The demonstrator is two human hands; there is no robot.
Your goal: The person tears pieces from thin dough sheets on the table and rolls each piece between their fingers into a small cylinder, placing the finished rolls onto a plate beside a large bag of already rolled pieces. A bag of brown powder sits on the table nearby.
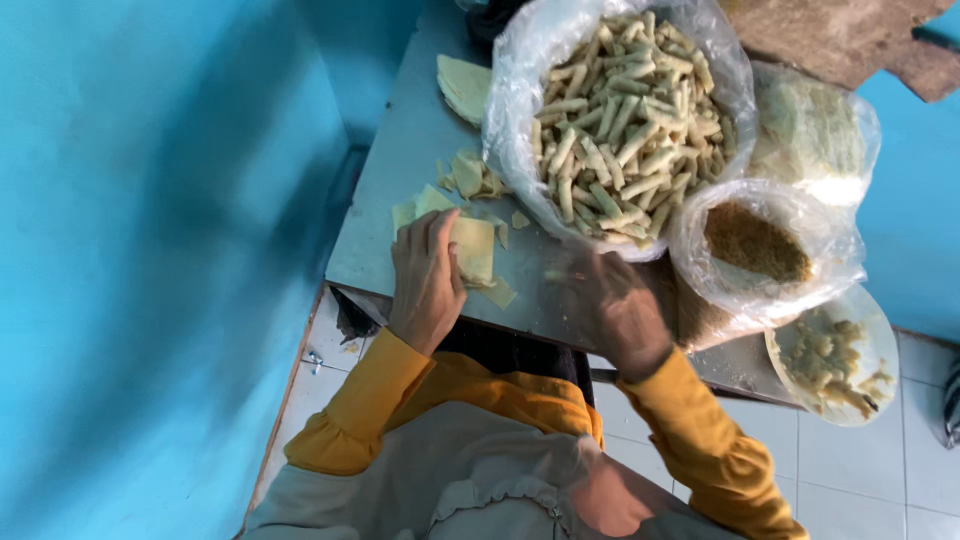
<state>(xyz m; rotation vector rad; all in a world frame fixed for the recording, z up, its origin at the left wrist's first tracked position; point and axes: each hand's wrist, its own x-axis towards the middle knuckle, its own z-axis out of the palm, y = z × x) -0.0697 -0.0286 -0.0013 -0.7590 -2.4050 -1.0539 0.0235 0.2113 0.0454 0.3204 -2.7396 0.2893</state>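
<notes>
Pale dough wrapper (473, 248) under left hand (427, 282) | right hand (612, 305) blurred, beside rolls bag (520, 110)

left hand (427, 283) flat on pale dough wrapper (473, 248) at edge of grey table (400, 170); right hand (612, 305) blurred beside plastic bag of rolled sticks (625, 115); bag of brown filling (757, 243) just right.
</notes>
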